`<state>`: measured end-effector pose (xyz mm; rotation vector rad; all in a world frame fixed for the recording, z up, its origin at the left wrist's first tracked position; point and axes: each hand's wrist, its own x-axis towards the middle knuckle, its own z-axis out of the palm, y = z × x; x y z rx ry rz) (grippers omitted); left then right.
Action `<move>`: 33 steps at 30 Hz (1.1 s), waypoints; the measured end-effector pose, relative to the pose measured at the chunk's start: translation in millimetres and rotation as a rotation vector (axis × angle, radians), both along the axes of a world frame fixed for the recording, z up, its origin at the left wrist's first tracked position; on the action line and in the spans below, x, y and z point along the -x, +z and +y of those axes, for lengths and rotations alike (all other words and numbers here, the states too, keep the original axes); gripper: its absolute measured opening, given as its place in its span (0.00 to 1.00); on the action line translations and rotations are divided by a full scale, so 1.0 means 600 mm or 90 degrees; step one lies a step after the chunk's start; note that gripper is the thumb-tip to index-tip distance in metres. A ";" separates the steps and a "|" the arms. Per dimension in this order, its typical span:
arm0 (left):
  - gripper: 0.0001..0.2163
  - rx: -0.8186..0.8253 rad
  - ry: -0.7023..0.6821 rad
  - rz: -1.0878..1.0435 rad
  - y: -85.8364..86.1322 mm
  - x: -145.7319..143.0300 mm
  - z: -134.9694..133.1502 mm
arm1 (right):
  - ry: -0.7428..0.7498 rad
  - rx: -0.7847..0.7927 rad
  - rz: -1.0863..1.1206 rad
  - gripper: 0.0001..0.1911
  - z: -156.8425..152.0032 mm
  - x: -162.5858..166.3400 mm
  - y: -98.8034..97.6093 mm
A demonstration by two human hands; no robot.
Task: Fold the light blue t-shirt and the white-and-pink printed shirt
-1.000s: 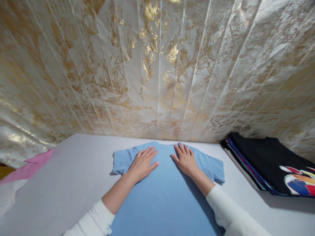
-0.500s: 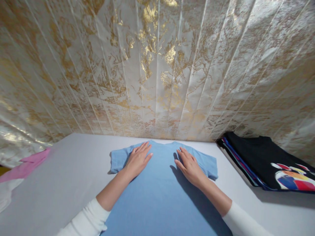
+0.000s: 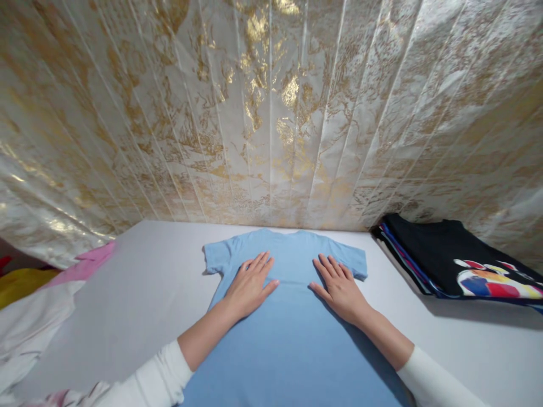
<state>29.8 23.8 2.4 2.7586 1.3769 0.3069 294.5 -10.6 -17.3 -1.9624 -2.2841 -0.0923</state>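
A light blue T-shirt (image 3: 292, 333) lies spread on the white table, its collar and short sleeves toward the far edge and its lower end running out of view at the bottom. My left hand (image 3: 250, 285) rests flat on the left side of its chest, fingers stretched forward and thumb out. On the right side of the chest, my right hand (image 3: 338, 287) lies palm down with its fingers a little spread. Neither hand grips the cloth. A faint crease crosses the shirt between the hands.
At the right stands a stack of folded clothes (image 3: 428, 254), a black shirt with a colourful print on top. Pink (image 3: 91, 263), white (image 3: 34, 322) and yellow (image 3: 25, 282) clothes lie at the left. A gold-patterned curtain (image 3: 271, 113) hangs behind the white table (image 3: 156, 282).
Both hands have slid from near the shoulders down the shirt toward me. My right hand now lies flatter on the cloth. The view has shifted slightly, showing more clothes at the left.
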 end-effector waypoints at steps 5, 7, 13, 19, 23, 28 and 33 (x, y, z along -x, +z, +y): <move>0.23 0.006 -0.018 -0.004 0.017 0.014 -0.050 | 0.027 -0.011 0.039 0.34 -0.053 0.023 0.012; 0.23 0.012 -0.026 -0.011 0.020 0.022 -0.097 | 0.088 -0.020 0.070 0.33 -0.099 0.045 0.015; 0.24 0.019 -0.041 0.016 0.003 0.063 -0.199 | 0.230 0.034 0.094 0.34 -0.206 0.092 0.020; 0.26 0.012 -0.049 0.053 -0.001 0.091 -0.191 | 0.133 0.056 0.061 0.34 -0.197 0.064 0.019; 0.26 -0.005 -0.054 0.048 0.001 0.094 -0.192 | 0.131 0.060 0.059 0.34 -0.202 0.064 0.019; 0.27 -0.033 -0.067 0.035 -0.011 0.099 -0.212 | 0.154 0.113 0.078 0.36 -0.221 0.063 0.021; 0.28 -0.078 -0.009 -0.016 -0.039 0.130 -0.219 | 0.184 0.181 0.114 0.36 -0.192 0.069 0.059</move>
